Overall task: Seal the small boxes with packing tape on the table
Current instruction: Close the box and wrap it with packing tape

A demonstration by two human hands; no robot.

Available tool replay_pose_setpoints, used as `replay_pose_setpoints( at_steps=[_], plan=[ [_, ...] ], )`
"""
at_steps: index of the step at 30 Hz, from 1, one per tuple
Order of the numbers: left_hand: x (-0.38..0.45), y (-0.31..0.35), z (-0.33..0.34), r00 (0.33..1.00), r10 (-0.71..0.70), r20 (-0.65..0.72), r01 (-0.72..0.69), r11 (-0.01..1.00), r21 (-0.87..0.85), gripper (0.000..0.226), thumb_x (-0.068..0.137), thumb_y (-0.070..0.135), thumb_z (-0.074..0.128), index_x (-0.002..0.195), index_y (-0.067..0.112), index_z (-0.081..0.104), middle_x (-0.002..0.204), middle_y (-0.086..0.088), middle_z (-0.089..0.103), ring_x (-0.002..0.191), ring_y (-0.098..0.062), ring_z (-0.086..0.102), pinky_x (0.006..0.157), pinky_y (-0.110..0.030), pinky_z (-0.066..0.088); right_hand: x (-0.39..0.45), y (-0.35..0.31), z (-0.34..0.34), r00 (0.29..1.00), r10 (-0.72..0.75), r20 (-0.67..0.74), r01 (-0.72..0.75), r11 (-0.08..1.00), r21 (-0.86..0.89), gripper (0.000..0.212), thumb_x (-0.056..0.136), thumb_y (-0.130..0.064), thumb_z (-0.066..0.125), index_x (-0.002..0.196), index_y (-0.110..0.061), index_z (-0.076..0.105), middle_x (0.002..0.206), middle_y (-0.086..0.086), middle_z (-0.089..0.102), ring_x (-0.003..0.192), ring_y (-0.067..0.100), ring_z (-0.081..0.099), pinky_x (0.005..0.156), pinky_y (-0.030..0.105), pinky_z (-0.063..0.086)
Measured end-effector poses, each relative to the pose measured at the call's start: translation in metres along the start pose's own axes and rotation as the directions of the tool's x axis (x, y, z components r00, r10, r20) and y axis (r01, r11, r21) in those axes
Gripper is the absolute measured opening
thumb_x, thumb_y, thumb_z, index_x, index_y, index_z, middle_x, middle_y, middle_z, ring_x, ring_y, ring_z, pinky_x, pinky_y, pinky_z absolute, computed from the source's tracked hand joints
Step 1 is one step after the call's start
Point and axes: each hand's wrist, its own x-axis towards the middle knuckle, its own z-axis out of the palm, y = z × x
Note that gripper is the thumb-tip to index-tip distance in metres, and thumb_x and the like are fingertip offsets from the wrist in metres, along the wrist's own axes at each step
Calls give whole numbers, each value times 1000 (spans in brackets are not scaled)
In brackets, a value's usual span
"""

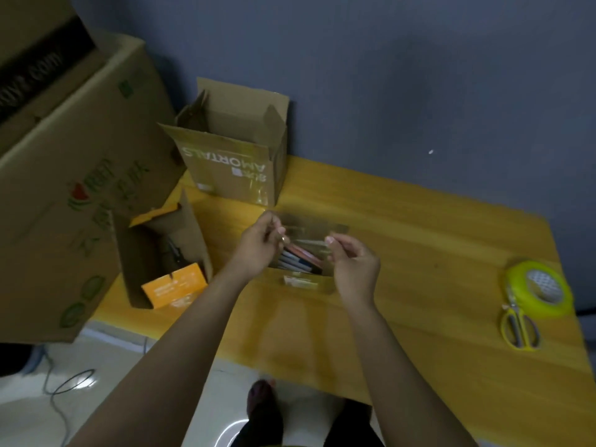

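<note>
A small open cardboard box [306,282] sits mid-table with books or packets standing inside it. My left hand [258,245] pinches the box's far-left flap, and my right hand [353,266] pinches a flap on its right side. The flaps are blurred. A yellow roll of packing tape [537,287] lies at the table's right edge, with yellow-handled scissors [519,327] just in front of it. Two more open boxes stand on the left: one printed AMORTALS [232,162] at the back, and one holding an orange packet [161,253] nearer me.
A large printed carton [64,175] looms at the far left, overhanging the yellow wooden table [419,253]. A blue-grey wall runs behind. Below the table's near edge are a white floor, a cable [64,388] and my foot [264,411].
</note>
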Motion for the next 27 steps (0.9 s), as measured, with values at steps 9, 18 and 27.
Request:
replay_pose_setpoints(
  at_steps=[9, 18, 27],
  plan=[
    [42, -25, -32, 994, 16, 108, -41, 971, 234, 26, 103, 12, 37, 88, 26, 53, 92, -3, 47, 86, -24, 47, 75, -35, 46, 16, -5, 21, 998, -9, -67, 2, 994, -107, 6, 88, -17, 70, 85, -22, 73, 80, -18, 66, 74, -7, 61, 68, 10, 47],
    [86, -35, -30, 930, 32, 366, -306, 618, 724, 26, 98, 12, 44, 117, 23, 58, 128, -2, 50, 125, -24, 38, 101, -35, 33, 56, 5, 8, 959, -229, 167, 273, 905, -327, 6, 95, -16, 60, 93, -22, 59, 92, 2, 59, 80, 3, 55, 71, 16, 46],
    [131, -49, -5, 618, -76, 782, -732, 305, 609, 33, 95, 19, 51, 127, 21, 57, 141, 1, 45, 136, -21, 28, 108, -33, 19, 41, 11, 30, 992, -95, 81, 121, 897, -426, 22, 87, -7, 66, 94, -23, 52, 98, 0, 53, 78, -2, 54, 67, 10, 44]
  ],
)
